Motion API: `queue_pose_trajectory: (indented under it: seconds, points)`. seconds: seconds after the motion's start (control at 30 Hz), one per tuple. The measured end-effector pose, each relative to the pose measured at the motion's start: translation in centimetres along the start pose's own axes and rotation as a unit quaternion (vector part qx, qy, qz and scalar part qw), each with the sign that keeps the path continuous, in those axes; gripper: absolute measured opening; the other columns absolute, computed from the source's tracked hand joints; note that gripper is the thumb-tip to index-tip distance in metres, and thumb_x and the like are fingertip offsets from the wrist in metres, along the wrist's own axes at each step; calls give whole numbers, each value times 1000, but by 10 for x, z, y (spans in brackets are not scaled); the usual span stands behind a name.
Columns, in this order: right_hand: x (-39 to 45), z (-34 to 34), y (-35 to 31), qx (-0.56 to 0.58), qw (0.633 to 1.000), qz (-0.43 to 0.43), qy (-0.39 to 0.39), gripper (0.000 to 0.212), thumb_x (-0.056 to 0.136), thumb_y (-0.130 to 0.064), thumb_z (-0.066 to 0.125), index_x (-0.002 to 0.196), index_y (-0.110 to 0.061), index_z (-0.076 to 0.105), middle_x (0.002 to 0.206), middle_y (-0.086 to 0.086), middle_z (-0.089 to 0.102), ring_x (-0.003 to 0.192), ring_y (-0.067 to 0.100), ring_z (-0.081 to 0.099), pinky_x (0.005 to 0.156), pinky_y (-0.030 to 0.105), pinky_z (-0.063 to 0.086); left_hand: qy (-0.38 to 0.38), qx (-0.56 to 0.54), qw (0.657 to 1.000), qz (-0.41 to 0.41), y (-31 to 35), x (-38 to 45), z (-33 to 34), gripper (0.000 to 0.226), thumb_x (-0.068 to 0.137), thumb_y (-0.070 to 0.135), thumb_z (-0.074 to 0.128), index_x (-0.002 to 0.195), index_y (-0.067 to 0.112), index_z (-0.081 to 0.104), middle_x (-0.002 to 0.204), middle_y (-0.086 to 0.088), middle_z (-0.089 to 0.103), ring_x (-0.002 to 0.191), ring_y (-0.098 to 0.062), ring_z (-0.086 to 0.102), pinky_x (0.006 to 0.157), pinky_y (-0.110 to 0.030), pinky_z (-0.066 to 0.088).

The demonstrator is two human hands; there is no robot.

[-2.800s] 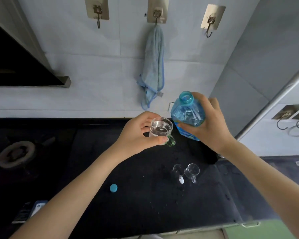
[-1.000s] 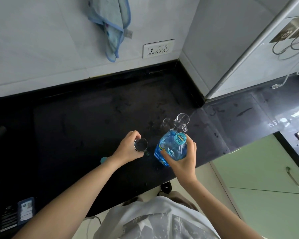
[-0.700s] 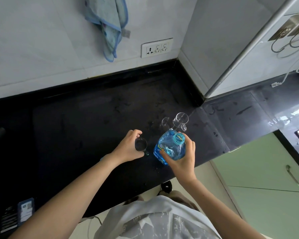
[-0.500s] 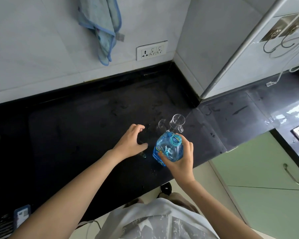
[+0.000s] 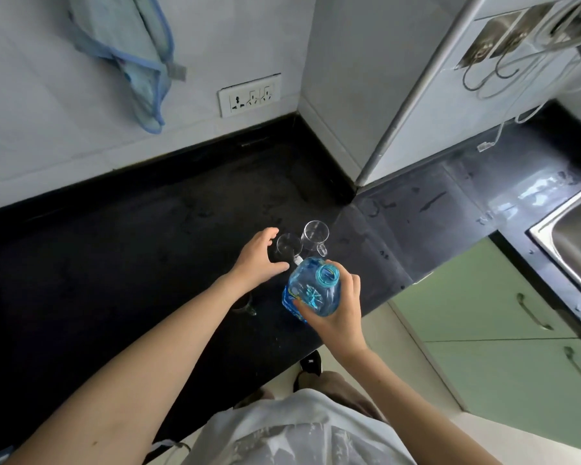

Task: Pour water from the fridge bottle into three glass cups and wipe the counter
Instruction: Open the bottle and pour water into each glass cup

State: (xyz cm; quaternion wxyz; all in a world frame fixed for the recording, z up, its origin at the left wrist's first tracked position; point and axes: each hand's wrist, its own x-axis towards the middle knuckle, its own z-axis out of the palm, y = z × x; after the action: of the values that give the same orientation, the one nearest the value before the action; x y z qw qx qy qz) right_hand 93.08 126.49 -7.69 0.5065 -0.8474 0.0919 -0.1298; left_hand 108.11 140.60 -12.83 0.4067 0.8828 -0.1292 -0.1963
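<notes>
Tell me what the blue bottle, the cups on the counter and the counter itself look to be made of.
Blue translucent bottle: likely thin plastic; light passes through the tinted, ribbed wall. Clear handled cups: apparently glass, fully see-through with bright rims. Black counter: probably polished stone; dark, glossy, showing reflections and wet marks.

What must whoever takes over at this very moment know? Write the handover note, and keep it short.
Left hand: open, fingers spread beside the near glass cup, not closed on it.
Right hand: grips the uncapped blue water bottle, upright above the black counter.
Cups: the handled glass cup stands just behind the near one; the green-handled cup sits partly hidden under the left forearm.
Done: cannot tell fill levels; the two far cups look empty.
Left: fill the cups, then wipe the counter with the blue towel, which hangs on the wall.
</notes>
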Motion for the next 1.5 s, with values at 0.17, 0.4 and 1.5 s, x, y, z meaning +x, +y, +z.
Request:
queue_pose_trajectory:
  seconds: [0.17, 0.4, 1.5]
  points:
    - [-1, 0, -2, 2, 1000, 10, -2, 75, 68, -43, 77, 127, -58, 33, 116, -21, 36, 116, 6, 42, 92, 13, 44, -7, -23, 1000, 9, 4, 15, 11, 82, 68, 19, 83, 139, 14, 42, 137, -8, 48, 124, -21, 50, 95, -23, 37]
    - [-1, -2, -2, -9, 1000, 14, -10, 75, 70, -45, 76, 128, -59, 31, 117, -29, 34, 118, 14, 43, 95, 31, 51, 3, -20, 1000, 24, 8, 22, 17, 62, 66, 19, 85, 119, 13, 54, 119, -4, 57, 107, -11, 53, 86, -18, 36]
    - [94, -36, -96, -38, 982, -149, -113, 86, 69, -32, 86, 116, -73, 26, 115, -22, 38, 110, -6, 45, 76, 4, 42, 183, -37, 977, 102, 113, -100, -165, 60, 62, 34, 89, 113, 30, 58, 104, 17, 64, 95, 3, 60, 87, -24, 53]
